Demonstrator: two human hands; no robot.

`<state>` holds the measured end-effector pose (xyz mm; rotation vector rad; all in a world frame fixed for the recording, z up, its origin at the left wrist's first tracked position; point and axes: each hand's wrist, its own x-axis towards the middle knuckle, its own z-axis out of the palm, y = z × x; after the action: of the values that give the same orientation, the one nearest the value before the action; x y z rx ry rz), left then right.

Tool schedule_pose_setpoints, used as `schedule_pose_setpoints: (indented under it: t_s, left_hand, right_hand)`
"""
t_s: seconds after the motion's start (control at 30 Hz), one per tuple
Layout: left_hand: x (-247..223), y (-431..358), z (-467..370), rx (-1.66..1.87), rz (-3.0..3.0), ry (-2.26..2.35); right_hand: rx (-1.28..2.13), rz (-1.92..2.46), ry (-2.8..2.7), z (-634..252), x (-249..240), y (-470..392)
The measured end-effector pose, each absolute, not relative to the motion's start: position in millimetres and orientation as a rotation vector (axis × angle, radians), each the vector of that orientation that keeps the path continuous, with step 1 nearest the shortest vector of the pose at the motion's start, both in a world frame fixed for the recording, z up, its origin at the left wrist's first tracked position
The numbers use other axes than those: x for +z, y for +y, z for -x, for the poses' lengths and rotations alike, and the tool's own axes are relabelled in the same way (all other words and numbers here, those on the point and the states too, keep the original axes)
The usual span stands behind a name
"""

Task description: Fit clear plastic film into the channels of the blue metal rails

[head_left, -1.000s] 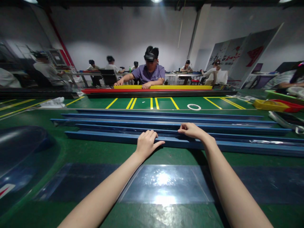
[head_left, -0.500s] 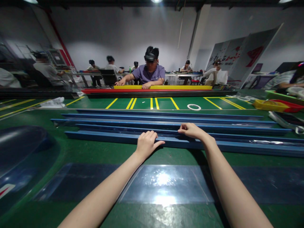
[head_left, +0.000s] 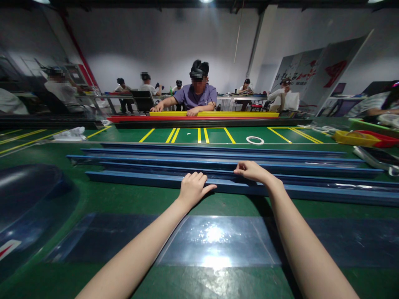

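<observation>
A long blue U-shaped channel (head_left: pixel 134 179) lies crosswise on the green table, nearest to me. Over its near wall curl the fingers of my left hand (head_left: pixel 193 185), with the thumb stretched out to the right along the outer face. Further right, my right hand (head_left: pixel 252 171) is above the channel's trough, thumb and fingertips pinched together. Whatever the pinch may hold is too small or hidden to make out. Behind this piece, several more blue channels (head_left: pixel 199 160) run roughly parallel.
A clear plastic sheet (head_left: pixel 183 245) lies between my forearms. At the left sits a dark blue rounded object (head_left: pixel 28 199). Across the table a person (head_left: pixel 197 97) touches a yellow channel (head_left: pixel 237 114). A white ring (head_left: pixel 254 140), yellow tray (head_left: pixel 355 138) and phone (head_left: pixel 378 156) lie beyond.
</observation>
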<state>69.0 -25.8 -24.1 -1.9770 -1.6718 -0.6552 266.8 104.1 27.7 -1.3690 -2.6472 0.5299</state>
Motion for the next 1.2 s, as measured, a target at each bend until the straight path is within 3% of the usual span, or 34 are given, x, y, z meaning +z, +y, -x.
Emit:
schedule_pose_setpoints:
  t_s: [1.2]
  left_hand:
    - [-25.8, -25.3, -69.9, -0.601, 1.986, -1.662]
  right_hand:
    - [0.416, 1.381, -2.727, -262.4, 30.8, 101.6]
